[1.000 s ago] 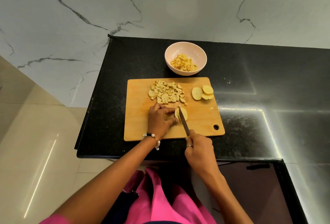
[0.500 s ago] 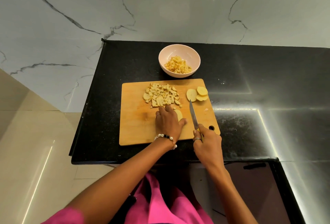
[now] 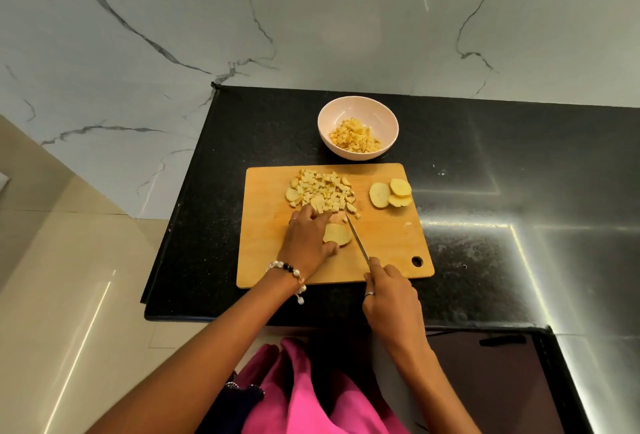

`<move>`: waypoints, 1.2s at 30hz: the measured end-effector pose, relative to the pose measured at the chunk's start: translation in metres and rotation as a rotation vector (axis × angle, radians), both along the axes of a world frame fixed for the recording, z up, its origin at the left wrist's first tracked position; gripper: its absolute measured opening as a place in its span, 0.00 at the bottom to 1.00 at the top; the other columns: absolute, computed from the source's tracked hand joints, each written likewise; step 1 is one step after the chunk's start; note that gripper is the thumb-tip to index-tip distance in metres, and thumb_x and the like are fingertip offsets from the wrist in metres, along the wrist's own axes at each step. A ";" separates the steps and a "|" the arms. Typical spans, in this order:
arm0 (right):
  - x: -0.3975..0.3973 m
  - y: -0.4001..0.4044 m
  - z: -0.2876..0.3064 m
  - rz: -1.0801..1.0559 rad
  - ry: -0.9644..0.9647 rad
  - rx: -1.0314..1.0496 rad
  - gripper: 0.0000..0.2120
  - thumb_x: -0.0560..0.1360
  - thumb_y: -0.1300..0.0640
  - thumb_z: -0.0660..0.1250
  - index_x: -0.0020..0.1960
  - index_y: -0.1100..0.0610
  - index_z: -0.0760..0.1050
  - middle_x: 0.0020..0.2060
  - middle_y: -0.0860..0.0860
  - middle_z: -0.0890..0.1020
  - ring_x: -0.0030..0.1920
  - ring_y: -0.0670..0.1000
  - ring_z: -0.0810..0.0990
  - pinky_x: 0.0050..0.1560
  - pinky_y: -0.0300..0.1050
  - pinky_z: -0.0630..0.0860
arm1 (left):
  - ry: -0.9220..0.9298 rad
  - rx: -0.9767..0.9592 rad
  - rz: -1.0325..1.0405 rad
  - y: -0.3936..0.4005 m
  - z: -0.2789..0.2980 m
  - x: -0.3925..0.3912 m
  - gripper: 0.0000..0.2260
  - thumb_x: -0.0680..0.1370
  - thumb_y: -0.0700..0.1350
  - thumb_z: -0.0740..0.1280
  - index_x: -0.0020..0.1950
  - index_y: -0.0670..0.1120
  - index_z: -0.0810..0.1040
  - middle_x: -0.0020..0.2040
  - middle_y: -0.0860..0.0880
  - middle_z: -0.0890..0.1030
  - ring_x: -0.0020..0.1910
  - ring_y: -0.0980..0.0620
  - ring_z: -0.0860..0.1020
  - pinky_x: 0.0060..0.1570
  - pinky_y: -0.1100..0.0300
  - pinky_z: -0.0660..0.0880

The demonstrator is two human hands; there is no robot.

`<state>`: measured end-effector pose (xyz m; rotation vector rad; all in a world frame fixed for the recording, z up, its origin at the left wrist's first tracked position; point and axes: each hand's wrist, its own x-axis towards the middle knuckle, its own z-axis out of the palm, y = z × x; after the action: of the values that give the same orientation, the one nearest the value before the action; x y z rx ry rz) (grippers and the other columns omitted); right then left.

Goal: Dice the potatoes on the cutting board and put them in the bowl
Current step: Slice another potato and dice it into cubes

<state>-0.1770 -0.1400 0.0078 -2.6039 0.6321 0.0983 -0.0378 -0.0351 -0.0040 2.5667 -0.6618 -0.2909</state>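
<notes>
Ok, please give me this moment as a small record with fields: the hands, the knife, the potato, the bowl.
left hand: holds the slice down on the board
right hand: grips the knife
knife: blade at the slice's right edge
dice: heap at the board's far side
uncut slices: three, far right of the board
bowl: beyond the board, holds diced potato

Bare wood lies open along the left side and lower right of the cutting board [image 3: 263,225]; the pile of diced potato [image 3: 323,191] blocks the upper middle, the potato slices [image 3: 389,195] the upper right; the bowl [image 3: 358,111] stands just beyond; dark table [image 3: 519,174] spreads free at right.
</notes>
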 end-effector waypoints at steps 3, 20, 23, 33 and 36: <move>-0.004 0.005 -0.004 -0.002 0.055 -0.031 0.23 0.80 0.58 0.54 0.74 0.56 0.59 0.55 0.55 0.73 0.51 0.60 0.76 0.41 0.49 0.67 | 0.006 0.004 0.033 -0.002 -0.003 -0.006 0.29 0.70 0.51 0.74 0.69 0.47 0.71 0.56 0.46 0.70 0.57 0.48 0.69 0.55 0.59 0.68; 0.004 0.012 0.000 0.029 -0.034 0.028 0.19 0.80 0.57 0.54 0.71 0.58 0.63 0.52 0.55 0.75 0.49 0.60 0.76 0.42 0.49 0.69 | 0.070 -0.048 0.007 0.001 -0.002 0.003 0.27 0.69 0.49 0.74 0.67 0.47 0.73 0.54 0.48 0.70 0.53 0.50 0.71 0.51 0.62 0.68; 0.011 0.014 0.002 0.026 -0.015 0.049 0.18 0.81 0.58 0.54 0.70 0.59 0.64 0.52 0.55 0.75 0.50 0.60 0.76 0.43 0.50 0.70 | 0.042 -0.059 -0.010 0.002 -0.003 0.003 0.26 0.70 0.50 0.73 0.67 0.47 0.73 0.54 0.48 0.71 0.53 0.51 0.71 0.48 0.65 0.66; 0.034 0.027 0.000 0.079 0.089 -0.081 0.20 0.76 0.67 0.53 0.68 0.64 0.61 0.56 0.59 0.73 0.51 0.61 0.76 0.45 0.49 0.69 | 0.013 -0.185 0.009 0.002 -0.010 0.000 0.22 0.68 0.46 0.73 0.61 0.45 0.78 0.49 0.47 0.73 0.49 0.50 0.74 0.50 0.56 0.74; 0.012 0.031 -0.006 0.104 0.087 -0.099 0.23 0.70 0.70 0.62 0.64 0.67 0.67 0.48 0.60 0.77 0.38 0.62 0.79 0.33 0.50 0.69 | 0.005 -0.215 0.035 0.001 -0.012 -0.005 0.22 0.67 0.45 0.73 0.61 0.44 0.78 0.48 0.47 0.73 0.50 0.49 0.75 0.50 0.55 0.75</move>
<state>-0.1650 -0.1091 0.0019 -2.7399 0.5444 0.2192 -0.0425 -0.0345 -0.0159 2.3693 -0.6110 -0.2029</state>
